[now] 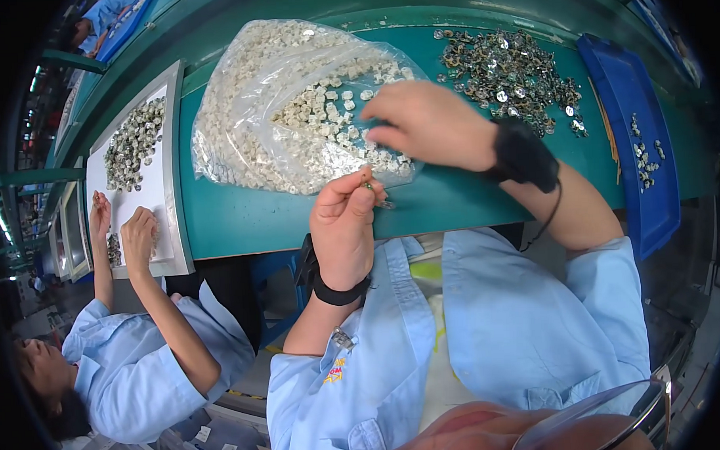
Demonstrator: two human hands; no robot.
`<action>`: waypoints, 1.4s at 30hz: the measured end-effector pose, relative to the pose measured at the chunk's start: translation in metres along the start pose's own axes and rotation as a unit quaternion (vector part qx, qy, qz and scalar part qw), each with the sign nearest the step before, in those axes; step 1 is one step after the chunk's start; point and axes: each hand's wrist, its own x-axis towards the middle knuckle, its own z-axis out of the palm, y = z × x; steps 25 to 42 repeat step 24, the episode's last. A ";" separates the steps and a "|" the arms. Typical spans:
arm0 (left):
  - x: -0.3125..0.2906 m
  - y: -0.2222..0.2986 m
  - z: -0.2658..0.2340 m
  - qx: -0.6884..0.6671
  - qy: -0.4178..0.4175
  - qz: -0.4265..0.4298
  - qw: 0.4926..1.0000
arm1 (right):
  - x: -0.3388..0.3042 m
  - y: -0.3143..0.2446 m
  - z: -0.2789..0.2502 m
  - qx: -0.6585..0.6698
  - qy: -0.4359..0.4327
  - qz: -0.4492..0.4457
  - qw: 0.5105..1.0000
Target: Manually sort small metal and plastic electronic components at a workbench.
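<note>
My left hand [346,225] is closed in a pinch near the table's front edge, holding a small metal part [368,187] between thumb and forefinger. Only a bit of that part shows, so its exact kind is unclear. Over the mouth of a big clear plastic bag [241,118] reaches my right hand [436,125], thumb and fingers apart, with nothing visible between them. Small white block-like pieces [312,108] fill the bag and spill from its mouth, right by the right fingertips.
A heap of small shiny round metal parts [505,69] covers the green table [253,221] at the back right. Beyond it stands a blue tray [634,136] with a few pieces. At left, a co-worker's hands [138,237] work over a white framed tray [166,208] with piled parts.
</note>
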 end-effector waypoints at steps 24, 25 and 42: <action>-0.008 0.045 0.004 0.147 -0.028 -0.017 0.989 | -0.015 -0.029 -0.029 0.315 -0.026 0.143 0.938; -0.008 0.045 0.004 0.147 -0.028 -0.017 0.989 | -0.015 -0.029 -0.029 0.315 -0.026 0.143 0.938; -0.008 0.045 0.004 0.147 -0.028 -0.017 0.989 | -0.015 -0.029 -0.029 0.315 -0.026 0.143 0.938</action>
